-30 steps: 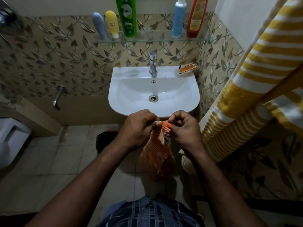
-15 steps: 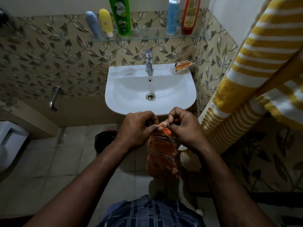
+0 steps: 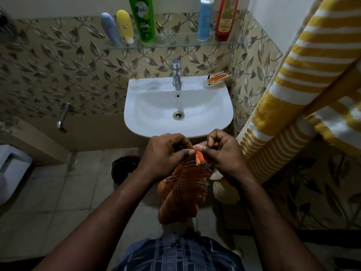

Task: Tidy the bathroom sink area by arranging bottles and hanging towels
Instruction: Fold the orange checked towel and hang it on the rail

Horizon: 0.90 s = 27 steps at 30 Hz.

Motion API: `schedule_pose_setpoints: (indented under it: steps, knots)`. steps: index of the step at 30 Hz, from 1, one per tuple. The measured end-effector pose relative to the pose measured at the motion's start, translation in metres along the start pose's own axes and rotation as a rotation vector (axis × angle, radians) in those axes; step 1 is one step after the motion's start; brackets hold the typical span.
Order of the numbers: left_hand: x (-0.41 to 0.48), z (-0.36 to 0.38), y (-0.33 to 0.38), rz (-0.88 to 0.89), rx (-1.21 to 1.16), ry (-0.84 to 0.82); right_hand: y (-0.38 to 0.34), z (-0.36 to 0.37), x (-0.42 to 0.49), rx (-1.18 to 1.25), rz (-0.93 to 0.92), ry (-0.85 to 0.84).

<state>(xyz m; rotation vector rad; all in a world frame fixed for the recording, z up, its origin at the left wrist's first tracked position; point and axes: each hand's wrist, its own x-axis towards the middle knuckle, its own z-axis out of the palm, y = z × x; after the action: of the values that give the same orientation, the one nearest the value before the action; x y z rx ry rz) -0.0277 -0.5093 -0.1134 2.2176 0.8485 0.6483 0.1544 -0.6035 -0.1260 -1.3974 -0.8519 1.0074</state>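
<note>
Below the sink (image 3: 178, 106), both hands (image 3: 195, 153) pinching the orange towel (image 3: 183, 192) top edge, its length hanging downward.

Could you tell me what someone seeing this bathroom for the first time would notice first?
Probably the orange cloth, pinched by its fringed corner between the left hand and right hand, hanging just in front of the white sink. Next, the yellow-and-white striped towel filling the right side. Then the row of colourful bottles on the glass shelf above the tap.
</note>
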Motion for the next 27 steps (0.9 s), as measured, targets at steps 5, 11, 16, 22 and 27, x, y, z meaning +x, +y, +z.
schedule_pose_setpoints:
  steps: [5,11,16,22,27]
  knots:
    - [0.003,-0.001,0.002,-0.055,0.018,-0.012,0.001,0.0,-0.002,-0.117,-0.03,0.009]
    - [0.003,-0.001,-0.002,-0.122,0.064,-0.035,0.001,0.004,-0.003,-0.217,-0.042,-0.01]
    - [0.005,-0.001,0.0,-0.12,0.238,-0.077,0.003,0.006,-0.003,-0.338,-0.099,-0.019]
    - [0.006,-0.001,-0.001,-0.053,0.321,-0.166,0.006,0.016,-0.009,-0.378,-0.144,0.128]
    - [-0.001,-0.001,-0.007,-0.035,0.099,-0.091,0.005,0.012,-0.003,-0.297,-0.121,0.123]
